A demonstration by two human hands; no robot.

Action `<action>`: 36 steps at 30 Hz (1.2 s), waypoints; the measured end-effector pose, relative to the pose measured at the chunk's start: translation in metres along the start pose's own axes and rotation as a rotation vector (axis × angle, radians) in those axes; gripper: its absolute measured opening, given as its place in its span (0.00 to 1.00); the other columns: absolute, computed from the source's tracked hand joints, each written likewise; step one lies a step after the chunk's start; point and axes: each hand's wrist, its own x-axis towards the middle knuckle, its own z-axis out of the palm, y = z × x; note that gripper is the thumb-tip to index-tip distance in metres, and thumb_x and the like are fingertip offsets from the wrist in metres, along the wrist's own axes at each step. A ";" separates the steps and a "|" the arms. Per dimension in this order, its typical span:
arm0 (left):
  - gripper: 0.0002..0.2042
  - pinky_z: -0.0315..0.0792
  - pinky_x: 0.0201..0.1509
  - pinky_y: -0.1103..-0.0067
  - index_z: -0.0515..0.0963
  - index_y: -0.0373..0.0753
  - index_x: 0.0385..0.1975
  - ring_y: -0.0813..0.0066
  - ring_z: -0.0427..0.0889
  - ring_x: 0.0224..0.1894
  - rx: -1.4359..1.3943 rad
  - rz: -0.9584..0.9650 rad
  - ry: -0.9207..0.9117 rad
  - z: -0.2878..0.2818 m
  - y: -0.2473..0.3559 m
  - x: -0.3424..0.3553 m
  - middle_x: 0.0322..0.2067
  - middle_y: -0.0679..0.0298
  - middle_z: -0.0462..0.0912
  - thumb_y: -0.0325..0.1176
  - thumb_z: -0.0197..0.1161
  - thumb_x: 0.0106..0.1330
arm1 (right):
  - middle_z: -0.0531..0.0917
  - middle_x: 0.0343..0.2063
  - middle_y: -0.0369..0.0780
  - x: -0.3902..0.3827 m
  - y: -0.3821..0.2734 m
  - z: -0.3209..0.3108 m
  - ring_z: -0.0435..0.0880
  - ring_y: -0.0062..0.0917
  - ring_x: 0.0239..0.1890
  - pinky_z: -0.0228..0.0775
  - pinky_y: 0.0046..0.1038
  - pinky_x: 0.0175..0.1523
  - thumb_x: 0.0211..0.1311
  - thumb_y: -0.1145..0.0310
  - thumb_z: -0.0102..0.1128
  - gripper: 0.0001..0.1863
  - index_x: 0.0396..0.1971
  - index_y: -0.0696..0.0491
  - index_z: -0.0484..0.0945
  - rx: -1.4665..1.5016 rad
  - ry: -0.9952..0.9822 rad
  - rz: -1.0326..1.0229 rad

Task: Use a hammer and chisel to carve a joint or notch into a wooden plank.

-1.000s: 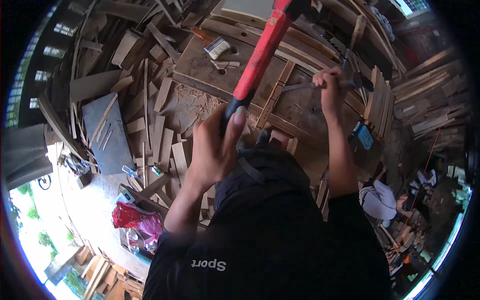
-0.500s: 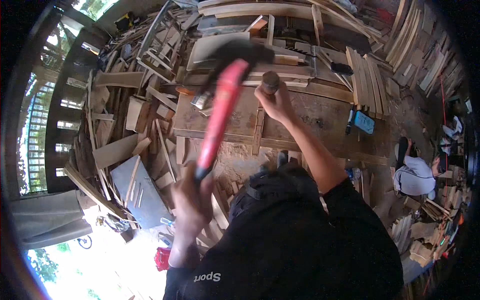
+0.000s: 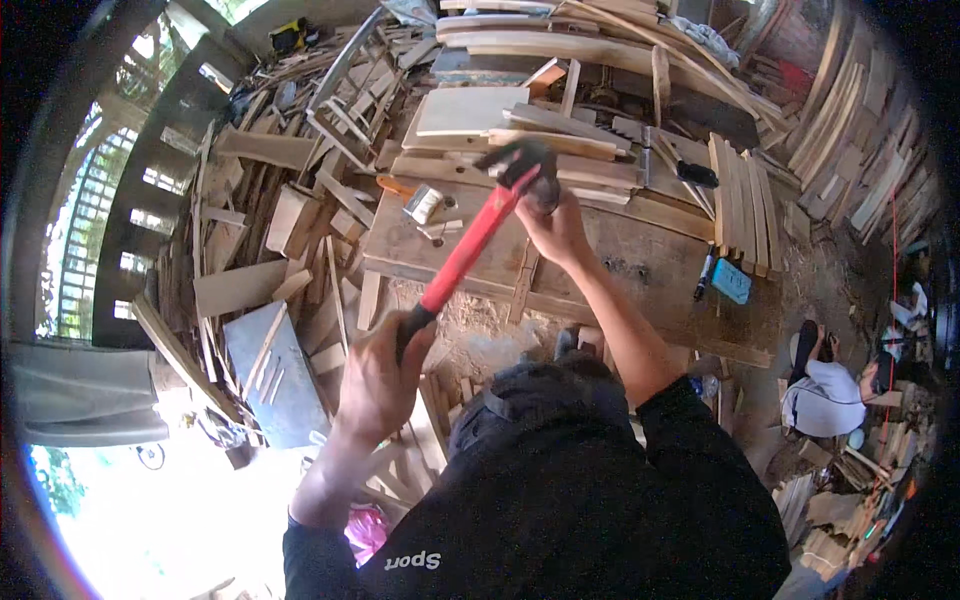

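Note:
My left hand (image 3: pixel 380 385) is closed around the black grip of a claw hammer (image 3: pixel 470 245) with a red handle. The hammer's dark, slightly blurred head is at the top of the round-butted chisel (image 3: pixel 546 190) that my right hand (image 3: pixel 558 232) grips upright. I cannot tell whether head and butt touch, and the chisel's blade is hidden below my fist. Under that hand, a narrow strip of wood (image 3: pixel 522 282) with cut-outs along it lies across the workbench (image 3: pixel 450 262), its near end sticking out past the front edge.
On the bench lie an orange handle (image 3: pixel 395 186), a pale block (image 3: pixel 424 205), a blue box (image 3: pixel 731 282), a dark pen-like tool (image 3: pixel 704 276) and upright-laid planks (image 3: pixel 742 205). Boards (image 3: pixel 475 110) are stacked behind. Scrap wood (image 3: pixel 290 220) crowds the left; a person (image 3: pixel 828 395) crouches at right.
The hammer head has swung rightward and down onto or close to the chisel's butt. My right hand keeps its grip. The whole view has shifted slightly.

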 end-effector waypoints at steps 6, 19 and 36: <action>0.11 0.70 0.28 0.58 0.74 0.36 0.38 0.42 0.81 0.27 0.063 -0.065 -0.031 0.013 -0.021 -0.006 0.21 0.45 0.77 0.39 0.59 0.71 | 0.72 0.13 0.37 -0.003 -0.009 0.003 0.74 0.28 0.17 0.68 0.32 0.28 0.54 0.65 0.66 0.12 0.21 0.53 0.73 -0.052 0.011 -0.086; 0.19 0.57 0.22 0.83 0.75 0.33 0.33 0.88 0.65 0.20 -0.342 0.014 0.225 0.000 -0.012 0.001 0.19 0.73 0.70 0.45 0.51 0.76 | 0.80 0.21 0.34 -0.003 0.013 -0.019 0.79 0.18 0.25 0.71 0.23 0.33 0.64 0.75 0.54 0.07 0.25 0.54 0.73 0.173 -0.045 0.071; 0.21 0.54 0.22 0.84 0.71 0.36 0.30 0.87 0.62 0.21 -0.661 -0.107 0.171 0.038 -0.056 0.019 0.20 0.73 0.68 0.50 0.50 0.77 | 0.68 0.22 0.36 0.001 0.044 -0.063 0.66 0.23 0.25 0.64 0.28 0.39 0.56 0.78 0.52 0.09 0.24 0.52 0.62 0.767 -0.160 0.153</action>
